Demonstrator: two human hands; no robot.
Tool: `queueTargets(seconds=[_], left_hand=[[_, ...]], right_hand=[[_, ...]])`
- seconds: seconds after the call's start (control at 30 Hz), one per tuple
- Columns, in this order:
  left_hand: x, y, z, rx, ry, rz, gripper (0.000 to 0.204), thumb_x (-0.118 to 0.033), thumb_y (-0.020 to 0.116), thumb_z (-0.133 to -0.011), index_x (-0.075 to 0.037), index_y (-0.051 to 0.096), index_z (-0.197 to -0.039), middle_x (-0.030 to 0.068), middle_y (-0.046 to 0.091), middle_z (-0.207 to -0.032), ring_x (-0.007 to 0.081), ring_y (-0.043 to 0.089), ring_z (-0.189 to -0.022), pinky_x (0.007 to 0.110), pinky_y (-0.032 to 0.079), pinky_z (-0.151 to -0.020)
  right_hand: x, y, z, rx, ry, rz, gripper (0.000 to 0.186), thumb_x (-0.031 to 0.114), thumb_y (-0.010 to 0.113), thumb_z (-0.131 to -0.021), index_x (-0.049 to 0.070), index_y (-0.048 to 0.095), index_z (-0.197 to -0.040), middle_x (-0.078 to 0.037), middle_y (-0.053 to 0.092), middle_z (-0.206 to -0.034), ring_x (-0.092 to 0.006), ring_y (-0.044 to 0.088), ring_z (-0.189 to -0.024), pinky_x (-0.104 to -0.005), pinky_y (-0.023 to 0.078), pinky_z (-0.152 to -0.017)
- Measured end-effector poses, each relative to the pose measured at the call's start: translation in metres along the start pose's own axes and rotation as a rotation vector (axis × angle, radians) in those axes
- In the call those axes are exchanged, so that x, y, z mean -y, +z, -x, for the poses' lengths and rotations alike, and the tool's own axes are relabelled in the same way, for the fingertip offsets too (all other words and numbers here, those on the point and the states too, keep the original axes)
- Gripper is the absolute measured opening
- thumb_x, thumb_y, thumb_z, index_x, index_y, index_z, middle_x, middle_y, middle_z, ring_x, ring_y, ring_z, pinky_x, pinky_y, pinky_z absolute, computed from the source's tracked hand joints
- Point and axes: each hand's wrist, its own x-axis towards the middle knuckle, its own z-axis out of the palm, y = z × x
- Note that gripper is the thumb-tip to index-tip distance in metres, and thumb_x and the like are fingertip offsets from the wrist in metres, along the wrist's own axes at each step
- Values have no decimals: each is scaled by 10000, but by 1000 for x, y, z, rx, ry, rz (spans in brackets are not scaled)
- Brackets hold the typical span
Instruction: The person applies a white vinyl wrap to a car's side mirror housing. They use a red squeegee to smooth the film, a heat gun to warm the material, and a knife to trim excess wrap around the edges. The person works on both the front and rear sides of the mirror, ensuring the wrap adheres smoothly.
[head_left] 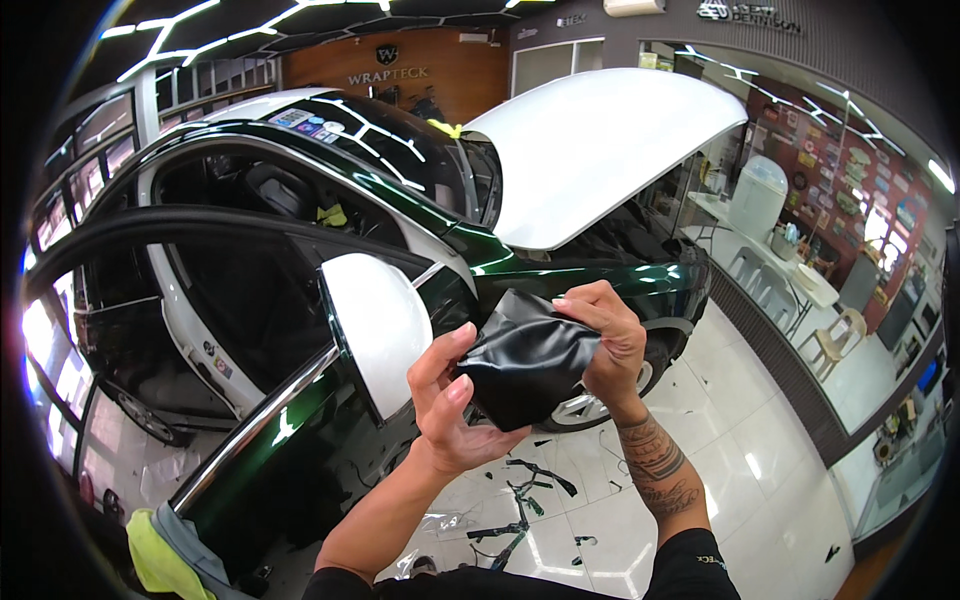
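Note:
Between my two hands, in front of the car's open door, is a piece of black vinyl film (528, 358), dark, shiny and wrinkled. My left hand (450, 405) grips its left and lower edge with bent fingers, part of the grip being hidden by the film. At the upper right edge, my right hand (608, 335) pinches the film with curled fingers. Just left of my left hand stands the white side mirror (378, 325) on the dark green door (335, 445). Behind the film, the dark green front fender (590, 275) and a wheel are partly covered.
The car's white hood (610, 150) is raised. Dark film scraps (520, 510) lie on the white tiled floor (730, 440). Yellow-green and grey cloths (165, 555) hang at the door's lower left. Tables and chairs (835, 335) stand at the right.

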Motion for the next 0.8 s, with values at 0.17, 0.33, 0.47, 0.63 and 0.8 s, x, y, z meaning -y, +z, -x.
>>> queueTargets(seconds=[0.17,0.33,0.47,0.63,0.8], left_hand=[[-7,-54,-41,37,-175,-278,252,-80,566,-742,-8,670,-960,229,626,-1098,330,609,-975,357,489,-842],[34,-127,-86,39,-666,-190,173,8,520,-827,59,656,-920,100,676,-863,129,601,-721,268,494,-665],[83,-184,-97,-96,-1004,-12,138,-79,616,-902,27,686,-954,38,664,-812,84,623,-641,241,526,-562],[163,-235,-40,-224,-1268,4,125,-130,666,-900,-15,696,-938,22,655,-795,93,596,-595,245,523,-532],[197,-247,41,-308,-1549,196,155,-167,613,-951,-29,663,-901,52,691,-792,140,680,-631,213,486,-500]], right_hand=[[18,20,-13,145,338,-157,266,-117,559,-781,-6,716,-964,-76,625,-959,-98,594,-762,-204,456,-620],[42,61,-52,400,537,-88,163,-33,606,-847,-48,691,-985,-26,605,-717,-66,564,-581,-200,427,-528],[51,123,-91,500,551,-94,640,51,681,-852,-39,415,-1426,-18,593,-665,-55,537,-520,-191,393,-465],[38,204,-139,718,463,-118,562,23,594,-853,23,486,-1404,-38,613,-654,-65,532,-485,-197,420,-462],[-5,293,-163,832,546,204,263,0,526,-835,-33,689,-1039,-65,642,-688,-82,574,-490,-213,438,-428]])
